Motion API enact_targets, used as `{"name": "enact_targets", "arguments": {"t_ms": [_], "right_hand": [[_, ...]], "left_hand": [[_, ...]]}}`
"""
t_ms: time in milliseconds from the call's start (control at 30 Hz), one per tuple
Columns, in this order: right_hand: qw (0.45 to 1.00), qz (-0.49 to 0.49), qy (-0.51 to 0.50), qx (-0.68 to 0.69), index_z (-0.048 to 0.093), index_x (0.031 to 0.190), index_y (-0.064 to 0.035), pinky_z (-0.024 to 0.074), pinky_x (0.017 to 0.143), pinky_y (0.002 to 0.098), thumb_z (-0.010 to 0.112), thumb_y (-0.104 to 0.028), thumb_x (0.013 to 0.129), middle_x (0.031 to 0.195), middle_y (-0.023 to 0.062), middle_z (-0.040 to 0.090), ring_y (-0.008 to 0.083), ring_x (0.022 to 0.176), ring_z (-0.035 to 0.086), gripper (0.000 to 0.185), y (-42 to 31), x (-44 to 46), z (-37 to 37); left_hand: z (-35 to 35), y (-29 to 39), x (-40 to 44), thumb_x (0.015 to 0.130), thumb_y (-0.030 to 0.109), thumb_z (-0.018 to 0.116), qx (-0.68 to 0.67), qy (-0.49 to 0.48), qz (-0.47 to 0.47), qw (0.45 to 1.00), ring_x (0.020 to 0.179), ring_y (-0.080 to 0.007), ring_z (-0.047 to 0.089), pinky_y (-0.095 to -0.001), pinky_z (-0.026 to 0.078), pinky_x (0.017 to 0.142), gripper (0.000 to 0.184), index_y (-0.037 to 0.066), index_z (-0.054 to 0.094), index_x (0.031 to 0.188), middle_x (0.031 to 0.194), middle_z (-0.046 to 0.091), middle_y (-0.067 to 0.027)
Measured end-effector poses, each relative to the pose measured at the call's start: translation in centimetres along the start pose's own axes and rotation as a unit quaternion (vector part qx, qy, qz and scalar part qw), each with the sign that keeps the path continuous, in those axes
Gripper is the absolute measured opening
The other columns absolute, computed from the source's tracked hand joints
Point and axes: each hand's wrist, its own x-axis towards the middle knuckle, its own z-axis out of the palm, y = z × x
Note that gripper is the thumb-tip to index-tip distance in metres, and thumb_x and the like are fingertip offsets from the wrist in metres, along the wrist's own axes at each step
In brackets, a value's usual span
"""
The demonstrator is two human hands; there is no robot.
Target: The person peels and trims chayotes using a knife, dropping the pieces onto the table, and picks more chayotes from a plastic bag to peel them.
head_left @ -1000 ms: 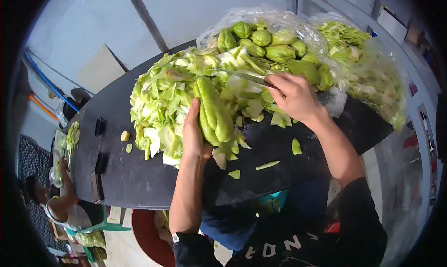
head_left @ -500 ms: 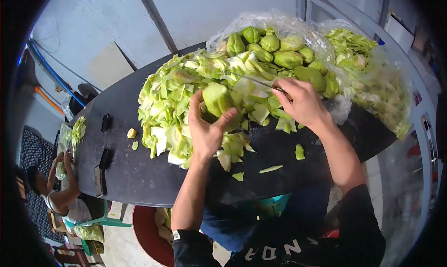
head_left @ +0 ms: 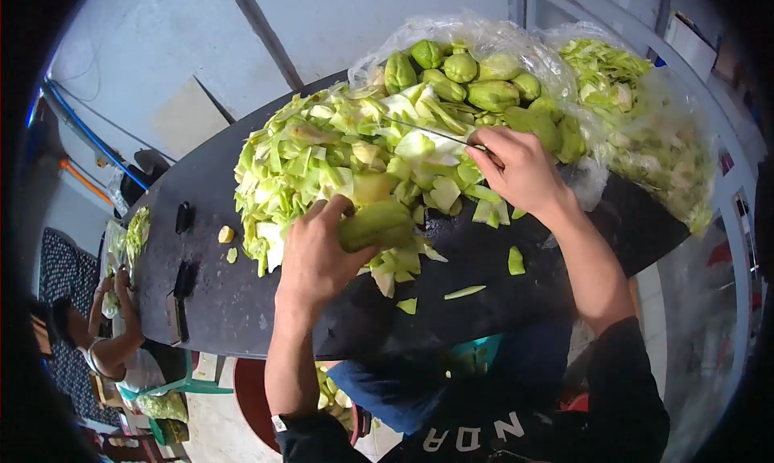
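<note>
A green chayote lies in the grip of my left hand, turned on its side just over the near part of a pile of cut chayote pieces. My right hand is closed round the handle of a knife. Its thin blade points left across the top of the pile, apart from the chayote in my left hand. Behind the blade, several whole chayotes rest in an opened clear plastic bag.
Another clear bag of cut pieces stands at the right end of the dark table. Stray scraps lie near its front edge. Below is a red tub with pieces in it. At far left a co-worker handles a bag.
The chayote has tipped from upright onto its side as my left hand rolled over and moved slightly left and down. My right hand with the knife has barely moved.
</note>
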Motion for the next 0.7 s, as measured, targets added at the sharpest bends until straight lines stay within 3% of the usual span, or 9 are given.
{"name": "enact_targets", "arguments": {"t_ms": [67, 100, 200, 367, 467, 567, 633, 667, 700], "right_hand": [[1.000, -0.005, 0.001, 0.004, 0.063, 0.095, -0.0016, 0.0480, 0.056, 0.0393, 0.070, -0.008, 0.088, 0.079, 0.0136, 0.064, 0.0308, 0.064, 0.062, 0.011, 0.1, -0.1, 0.2], [1.000, -0.012, 0.004, 0.009, 0.065, 0.096, 0.0002, 0.0469, 0.054, 0.0350, 0.070, -0.006, 0.089, 0.080, 0.0129, 0.065, 0.0251, 0.060, 0.061, 0.011, 0.1, -0.1, 0.4], [1.000, -0.023, 0.003, -0.003, 0.065, 0.096, -0.0001, 0.0480, 0.055, 0.0358, 0.070, -0.006, 0.088, 0.081, 0.0132, 0.066, 0.0274, 0.061, 0.062, 0.011, 0.0, -0.2, 0.6], [0.999, -0.026, -0.007, -0.017, 0.065, 0.095, -0.0024, 0.0490, 0.057, 0.0388, 0.071, -0.008, 0.087, 0.080, 0.0127, 0.065, 0.0311, 0.065, 0.064, 0.011, -0.3, -0.4, 1.0], [0.999, -0.028, -0.014, -0.033, 0.065, 0.096, -0.0044, 0.0499, 0.057, 0.0406, 0.071, -0.009, 0.084, 0.081, 0.0120, 0.064, 0.0324, 0.067, 0.065, 0.014, -0.6, -0.7, 1.3], [0.997, -0.030, -0.012, -0.070, 0.065, 0.099, -0.0062, 0.0517, 0.057, 0.0421, 0.072, -0.009, 0.080, 0.082, 0.0114, 0.064, 0.0333, 0.067, 0.065, 0.020, -1.8, -1.1, 1.4], [0.992, -0.046, 0.011, -0.113, 0.066, 0.102, -0.0082, 0.0545, 0.058, 0.0422, 0.072, -0.007, 0.074, 0.082, 0.0099, 0.063, 0.0326, 0.066, 0.066, 0.029, -3.0, -1.5, 1.5], [0.988, -0.078, 0.028, -0.127, 0.067, 0.103, -0.0088, 0.0540, 0.056, 0.0396, 0.071, -0.005, 0.070, 0.080, 0.0083, 0.061, 0.0294, 0.064, 0.066, 0.034, -3.5, -1.7, 1.6], [0.983, -0.117, 0.041, -0.137, 0.066, 0.101, -0.0093, 0.0540, 0.053, 0.0369, 0.068, -0.008, 0.074, 0.075, 0.0065, 0.058, 0.0258, 0.061, 0.065, 0.028, -4.2, -1.8, 1.5]], "left_hand": [[0.4, -0.3, -0.1, 0.063, 0.020, 0.086, 0.116, -0.078, 0.005, 0.990, 0.094, -0.0354, 0.067, -0.0440, 0.053, 0.082, 0.057, 0.002, 0.060, 0.110, 0.100, 0.066, -0.0183], [1.3, -0.6, 0.0, 0.063, 0.023, 0.084, 0.159, -0.127, -0.019, 0.979, 0.100, -0.0397, 0.064, -0.0473, 0.052, 0.088, 0.070, 0.003, 0.055, 0.124, 0.107, 0.063, -0.0207], [2.8, 0.2, -0.1, 0.067, 0.020, 0.082, 0.210, -0.185, -0.007, 0.960, 0.098, -0.0431, 0.066, -0.0487, 0.056, 0.083, 0.076, 0.002, 0.044, 0.131, 0.109, 0.060, -0.0258], [4.0, 2.1, 1.4, 0.066, 0.025, 0.084, 0.203, -0.189, -0.032, 0.960, 0.102, -0.0450, 0.065, -0.0489, 0.054, 0.089, 0.087, 0.000, 0.040, 0.137, 0.115, 0.060, -0.0288], [5.5, 1.2, 2.6, 0.057, 0.031, 0.087, 0.210, -0.162, -0.021, 0.964, 0.108, -0.0444, 0.062, -0.0489, 0.050, 0.094, 0.106, 0.005, 0.036, 0.146, 0.120, 0.061, -0.0269], [5.2, 0.5, 3.6, 0.059, 0.028, 0.087, 0.158, -0.220, -0.015, 0.962, 0.108, -0.0406, 0.064, -0.0457, 0.050, 0.097, 0.105, 0.003, 0.035, 0.147, 0.125, 0.061, -0.0236], [6.0, -1.4, 3.5, 0.061, 0.018, 0.085, 0.006, -0.164, 0.054, 0.985, 0.112, -0.0369, 0.063, -0.0424, 0.050, 0.099, 0.101, 0.003, 0.034, 0.147, 0.126, 0.063, -0.0215], [6.2, -2.0, 3.6, 0.061, 0.018, 0.085, 0.006, -0.166, 0.057, 0.984, 0.112, -0.0369, 0.063, -0.0424, 0.050, 0.099, 0.101, 0.003, 0.034, 0.147, 0.126, 0.063, -0.0215], [6.3, -2.5, 3.6, 0.063, 0.011, 0.082, -0.096, -0.137, 0.103, 0.981, 0.113, -0.0334, 0.063, -0.0409, 0.050, 0.099, 0.097, 0.003, 0.035, 0.148, 0.127, 0.063, -0.0198]]}}
